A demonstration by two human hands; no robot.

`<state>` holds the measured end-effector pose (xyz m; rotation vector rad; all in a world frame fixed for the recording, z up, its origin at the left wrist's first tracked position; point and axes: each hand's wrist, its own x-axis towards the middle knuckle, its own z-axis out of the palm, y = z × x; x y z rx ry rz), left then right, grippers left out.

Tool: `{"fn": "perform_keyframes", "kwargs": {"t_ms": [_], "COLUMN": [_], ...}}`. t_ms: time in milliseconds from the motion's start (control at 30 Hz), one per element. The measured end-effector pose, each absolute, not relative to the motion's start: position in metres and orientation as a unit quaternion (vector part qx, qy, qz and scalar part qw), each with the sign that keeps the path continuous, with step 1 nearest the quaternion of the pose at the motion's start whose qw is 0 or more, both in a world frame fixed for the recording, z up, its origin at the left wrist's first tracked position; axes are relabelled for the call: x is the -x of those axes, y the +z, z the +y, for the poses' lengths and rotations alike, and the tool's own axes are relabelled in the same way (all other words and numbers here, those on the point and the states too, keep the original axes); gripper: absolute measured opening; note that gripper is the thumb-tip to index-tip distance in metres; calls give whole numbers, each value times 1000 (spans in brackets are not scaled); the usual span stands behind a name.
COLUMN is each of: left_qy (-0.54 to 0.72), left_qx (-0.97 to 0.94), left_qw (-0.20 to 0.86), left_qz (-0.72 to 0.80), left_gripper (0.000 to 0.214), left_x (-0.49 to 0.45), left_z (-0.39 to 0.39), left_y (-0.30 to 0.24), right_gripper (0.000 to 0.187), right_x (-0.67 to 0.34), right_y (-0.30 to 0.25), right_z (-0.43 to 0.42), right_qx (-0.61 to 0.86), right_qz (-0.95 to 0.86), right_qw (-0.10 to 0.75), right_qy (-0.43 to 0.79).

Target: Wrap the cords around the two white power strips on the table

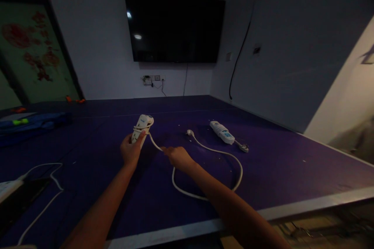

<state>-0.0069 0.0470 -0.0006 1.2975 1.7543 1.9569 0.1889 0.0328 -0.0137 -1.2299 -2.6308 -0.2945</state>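
Note:
My left hand (131, 150) is closed round a white power strip (141, 124) and holds it tilted above the blue table (277, 163). The strip's white cord (216, 151) is looped once round the strip near its top. My right hand (177, 156) pinches that cord just right of the strip. From there the cord runs down, curves in a wide loop on the table and ends in a plug (190, 132) lying flat.
A second white power strip (222, 132) with its plug lies farther right. At the left edge lie another white cord (43, 186) and a dark flat object (20, 202). A wall-mounted screen (175, 27) hangs above wall sockets (153, 79). Blue items (32, 122) lie far left.

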Motion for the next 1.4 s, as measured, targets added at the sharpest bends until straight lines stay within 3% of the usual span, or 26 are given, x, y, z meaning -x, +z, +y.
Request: {"fn": "perform_keyframes", "kwargs": {"t_ms": [333, 500, 667, 1000, 1200, 1400], "left_qy": [607, 475, 331, 206, 204, 220], "left_qx": [-390, -467, -572, -694, -764, -747], "left_qw": [125, 6, -77, -185, -211, -218], "left_qz": [682, 746, 747, 664, 575, 589], "left_gripper": [63, 73, 68, 76, 98, 92], "left_x": [12, 8, 6, 3, -5, -5], "left_z": [54, 47, 41, 38, 38, 42], "left_y": [-8, -1, 2, 4, -6, -10], "right_gripper": [42, 42, 42, 38, 33, 32], "right_x": [-172, -180, -189, -206, -219, -219], "right_y": [-14, -8, -8, -13, -11, -7], "right_z": [23, 22, 22, 29, 34, 33], "right_qx": [367, 384, 371, 389, 369, 397], "right_qz": [-922, -914, -915, -887, -880, -868], "right_qw": [72, 67, 61, 152, 207, 229], "right_qy": [-98, -115, -146, -198, -216, -189]}}
